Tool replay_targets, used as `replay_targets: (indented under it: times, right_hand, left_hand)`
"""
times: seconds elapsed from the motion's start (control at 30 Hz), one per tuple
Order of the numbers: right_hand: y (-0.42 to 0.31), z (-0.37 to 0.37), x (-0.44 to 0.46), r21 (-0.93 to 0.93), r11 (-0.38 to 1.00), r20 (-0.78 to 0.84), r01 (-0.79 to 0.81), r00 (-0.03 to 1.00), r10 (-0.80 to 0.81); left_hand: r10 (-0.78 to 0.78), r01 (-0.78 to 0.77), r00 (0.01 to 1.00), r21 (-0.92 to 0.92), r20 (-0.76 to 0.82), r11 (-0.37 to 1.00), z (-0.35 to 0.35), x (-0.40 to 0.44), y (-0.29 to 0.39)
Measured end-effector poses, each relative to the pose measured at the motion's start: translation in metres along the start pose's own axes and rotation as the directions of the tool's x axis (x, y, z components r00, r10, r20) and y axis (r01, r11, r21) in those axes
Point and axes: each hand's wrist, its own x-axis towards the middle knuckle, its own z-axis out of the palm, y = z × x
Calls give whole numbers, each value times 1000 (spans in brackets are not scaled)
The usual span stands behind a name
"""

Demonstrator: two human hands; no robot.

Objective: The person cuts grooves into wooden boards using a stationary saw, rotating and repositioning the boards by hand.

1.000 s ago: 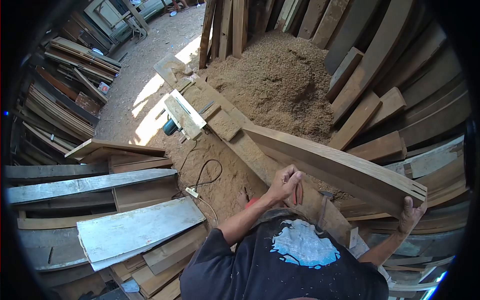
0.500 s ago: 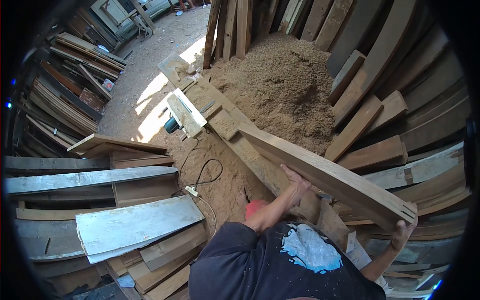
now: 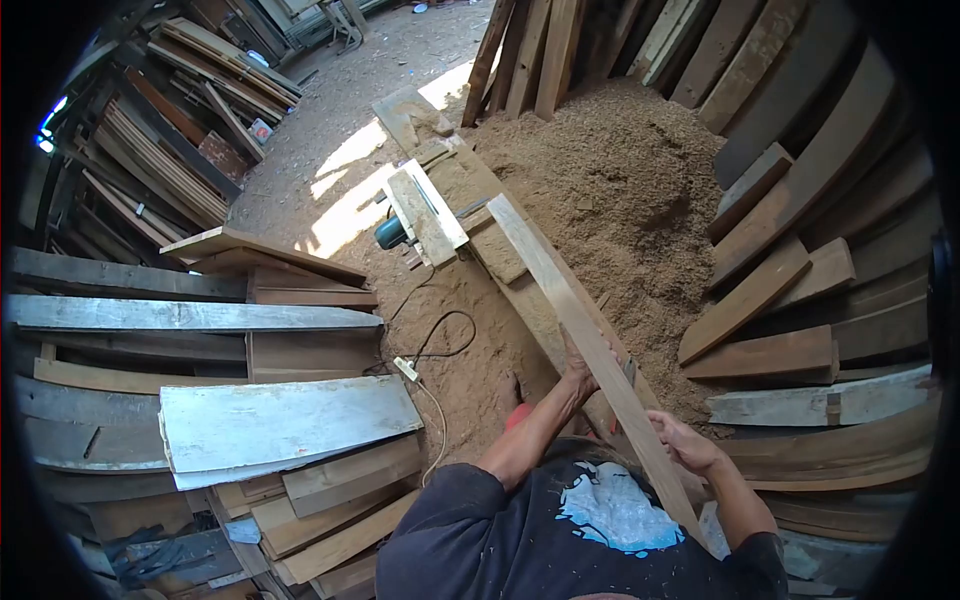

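Observation:
A long wooden plank [image 3: 590,340] runs from beside the saw's end of the bench down to my torso. My left hand [image 3: 582,365] grips its left side near the middle, with part of the fingers hidden by the wood. Lower down, on the right side, my right hand [image 3: 682,440] has its fingers closed against the plank's edge. Beneath the plank lies a dusty, narrow workbench [image 3: 535,310]. Mounted on it beyond the plank's far end is a saw table [image 3: 425,212] with a green motor [image 3: 390,233].
A big sawdust heap [image 3: 620,180] rises beyond the bench. Boards [image 3: 770,370] lean along the right. At the left lie stacked planks and a white-painted board [image 3: 290,425]. A power cord [image 3: 440,335] with a socket strip [image 3: 406,369] crosses the ground.
The plank has swung from pointing right to pointing back toward my body. My right hand has come inward from its far right end. The view has shifted, moving the surroundings rightward.

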Motion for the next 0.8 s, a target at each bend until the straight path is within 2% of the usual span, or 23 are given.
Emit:
replay_targets:
  times: [0.03,0.1,0.13,0.2,0.3,0.4,0.5,0.6,0.7,0.8]
  right_hand:
    - [4,7,32,0,996,-52,91,994,-91]
    - [8,13,83,38,999,86,-27,996,24]
    - [33,9,114,206,976,133,-74,990,47]
    - [94,-1,161,514,838,234,-183,970,69]
    - [55,24,180,528,822,211,-212,971,115]
    - [34,39,202,534,810,193,-244,967,164]
    - [-11,63,210,328,934,46,-139,990,131]
    - [6,62,242,311,940,75,-141,989,124]
    - [18,59,258,304,931,101,-202,979,180]
    - [29,60,267,275,942,118,-195,979,168]
  left_hand:
    - [19,-18,999,23,-29,1000,2,-3,10]
    - [103,-94,982,67,-158,993,41,-17,40]
    - [143,-125,968,98,-207,987,57,-20,56]
    - [217,-177,941,168,-260,970,68,-21,84]
    - [176,-120,967,280,-185,952,30,-11,119]
    - [181,-119,960,272,-214,955,5,4,143]
    - [176,-106,949,262,-260,959,0,11,165]
    - [169,-109,963,271,-208,956,-15,16,181]
    - [216,-153,942,247,-255,957,-7,11,190]
    - [150,-100,958,203,-246,974,-19,10,198]
